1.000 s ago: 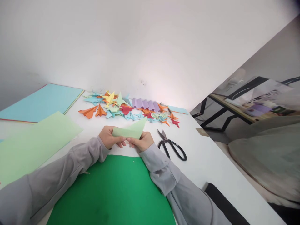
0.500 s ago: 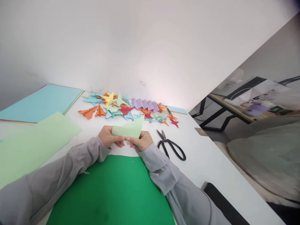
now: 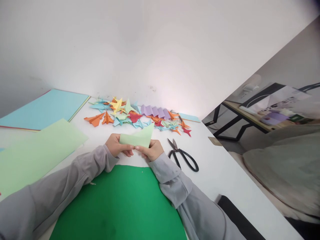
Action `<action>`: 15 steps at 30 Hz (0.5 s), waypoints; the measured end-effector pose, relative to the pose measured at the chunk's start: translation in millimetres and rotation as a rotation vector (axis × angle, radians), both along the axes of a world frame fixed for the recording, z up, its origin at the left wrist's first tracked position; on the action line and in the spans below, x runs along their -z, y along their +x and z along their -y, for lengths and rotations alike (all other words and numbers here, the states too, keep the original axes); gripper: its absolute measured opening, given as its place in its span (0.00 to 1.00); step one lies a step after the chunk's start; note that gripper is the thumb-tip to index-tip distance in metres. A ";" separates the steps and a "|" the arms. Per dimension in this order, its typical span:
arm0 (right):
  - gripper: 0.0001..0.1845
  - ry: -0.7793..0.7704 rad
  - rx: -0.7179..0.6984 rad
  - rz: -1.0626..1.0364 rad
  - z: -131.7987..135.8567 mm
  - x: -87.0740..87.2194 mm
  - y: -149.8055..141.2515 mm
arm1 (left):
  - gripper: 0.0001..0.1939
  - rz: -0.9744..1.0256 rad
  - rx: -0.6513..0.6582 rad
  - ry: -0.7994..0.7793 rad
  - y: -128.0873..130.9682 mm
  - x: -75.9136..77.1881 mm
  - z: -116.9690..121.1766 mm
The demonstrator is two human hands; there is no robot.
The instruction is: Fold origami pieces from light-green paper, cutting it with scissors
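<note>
A light green sheet of paper (image 3: 136, 137), partly folded with one corner pointing up at the right, is held between both hands above the table. My left hand (image 3: 115, 145) pinches its left side, thumb along the lower edge. On the right side my right hand (image 3: 153, 150) grips it, and the two thumb tips meet near the bottom middle. Fingers behind the paper are partly hidden. Below the hands lies a green sheet (image 3: 120, 203). Black-handled scissors (image 3: 181, 153) rest with blades apart, right of my right hand.
Folded paper planes (image 3: 132, 116) in several colours and a purple pleated paper (image 3: 155, 111) lie along the wall. Blue sheets (image 3: 47, 108) and a large light green sheet (image 3: 42, 153) are at left. A black object (image 3: 237, 216) sits near the right table edge.
Almost nothing differs; the view has shifted very slightly. Both hands keep the same hold on the light green paper.
</note>
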State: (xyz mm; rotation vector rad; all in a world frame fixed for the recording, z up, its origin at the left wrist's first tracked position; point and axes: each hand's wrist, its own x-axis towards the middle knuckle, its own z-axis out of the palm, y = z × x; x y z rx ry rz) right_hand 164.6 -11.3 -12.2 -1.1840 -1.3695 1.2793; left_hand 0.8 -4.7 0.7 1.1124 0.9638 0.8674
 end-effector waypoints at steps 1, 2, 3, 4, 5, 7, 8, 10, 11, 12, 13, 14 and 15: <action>0.16 0.003 0.010 0.000 0.3 0.2 -0.1 | 0.15 0.002 -0.002 -0.002 0.1 -0.1 -0.1; 0.16 0.004 0.020 -0.001 0.4 0.6 -0.1 | 0.15 0.005 -0.005 -0.004 0.3 -0.1 -0.1; 0.16 0.002 0.026 -0.003 0.2 1.2 0.0 | 0.15 0.008 -0.010 -0.005 0.5 -0.1 -0.2; 0.17 -0.001 0.030 -0.007 -0.3 2.1 0.3 | 0.15 0.011 -0.016 -0.006 0.7 0.1 -0.3; 0.17 -0.006 0.022 -0.012 -1.1 3.2 0.7 | 0.15 0.014 -0.022 -0.006 0.8 0.3 -0.5; 0.18 -0.015 -0.015 -0.031 -3.0 5.6 2.1 | 0.16 0.018 -0.034 -0.004 1.1 0.6 -0.7; 0.18 -0.016 -0.032 -0.040 -4.0 6.8 2.9 | 0.16 0.018 -0.037 -0.003 1.2 0.6 -0.7; 0.18 -0.006 -0.055 -0.047 -5.2 8.8 4.3 | 0.15 0.007 -0.045 0.005 1.3 0.0 -0.6; 0.18 0.000 -0.057 -0.045 -5.5 9.5 4.7 | 0.15 -0.002 -0.051 0.013 1.4 -0.4 -0.4; 0.18 0.005 -0.055 -0.041 -5.6 10.2 4.9 | 0.15 -0.011 -0.056 0.023 1.7 -0.9 -0.2; 0.18 0.009 -0.054 -0.038 -5.5 10.6 4.8 | 0.15 -0.021 -0.061 0.034 2.0 -1.3 0.1; 0.19 0.010 -0.056 -0.036 -5.4 10.9 4.4 | 0.16 -0.030 -0.063 0.044 2.5 -1.8 0.5; 0.19 0.007 -0.062 -0.037 -5.2 11.0 3.8 | 0.16 -0.036 -0.065 0.050 3.1 -2.1 0.9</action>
